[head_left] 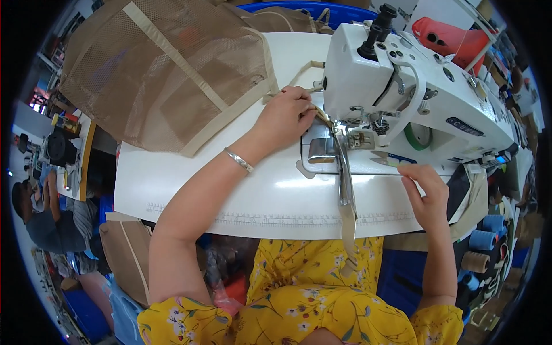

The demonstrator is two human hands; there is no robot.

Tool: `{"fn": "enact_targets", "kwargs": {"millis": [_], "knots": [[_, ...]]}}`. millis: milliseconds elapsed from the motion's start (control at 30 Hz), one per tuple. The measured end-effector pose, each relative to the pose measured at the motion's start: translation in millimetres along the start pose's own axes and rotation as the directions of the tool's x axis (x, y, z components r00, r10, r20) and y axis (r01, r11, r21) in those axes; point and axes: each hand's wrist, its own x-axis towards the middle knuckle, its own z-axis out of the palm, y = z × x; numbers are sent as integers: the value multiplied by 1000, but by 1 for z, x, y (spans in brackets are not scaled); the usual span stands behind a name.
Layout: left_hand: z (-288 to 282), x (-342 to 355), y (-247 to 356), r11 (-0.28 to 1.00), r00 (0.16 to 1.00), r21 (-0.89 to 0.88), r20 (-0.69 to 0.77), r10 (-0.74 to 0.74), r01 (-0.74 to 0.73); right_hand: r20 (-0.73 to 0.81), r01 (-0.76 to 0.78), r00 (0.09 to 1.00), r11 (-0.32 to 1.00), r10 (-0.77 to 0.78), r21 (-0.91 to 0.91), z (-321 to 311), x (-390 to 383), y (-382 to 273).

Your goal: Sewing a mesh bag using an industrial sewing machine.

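My left hand (287,118) is closed on a narrow tan binding strip (322,116) just left of the presser foot of the white sewing machine (368,75). The brown mesh panel (144,80) with tan bands lies beside that hand. A long metal binder guide (344,172) points toward me from the needle area, with tan tape (348,230) hanging out of it over the table edge. My right hand (424,195) has its thumb and fingers apart, its fingertips just in front of small thread snips (394,160) on the machine bed. Whether they touch is hard to tell.
The white table (259,201) has a ruler along its front edge. A green tape roll (417,135) sits under the machine arm, thread cones (493,224) stand at right, and a red bundle (437,37) lies behind. Another person (43,224) works at a bench on the left.
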Motion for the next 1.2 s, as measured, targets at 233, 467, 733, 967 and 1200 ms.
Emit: {"fn": "enact_targets", "kwargs": {"millis": [233, 467, 733, 967, 1200], "knots": [[11, 10, 2, 995, 991, -35, -92, -97, 94, 164, -65, 985, 993, 49, 95, 12, -15, -16], [14, 9, -2, 996, 977, 3, -196, -85, 87, 213, -105, 975, 976, 62, 193, 28, -23, -21], [7, 7, 12, 994, 981, -38, 159, 107, -102, 172, -141, 980, 959, 101, 246, 34, -23, -18], [-11, -5, -2, 936, 949, 236, 243, 203, -260, 155, -26, 988, 990, 4, 139, 27, -6, -19], [-9, -21, 6, 973, 986, 200, 136, 92, -119, 123, 105, 986, 993, -112, 60, 36, 42, -36]]}}
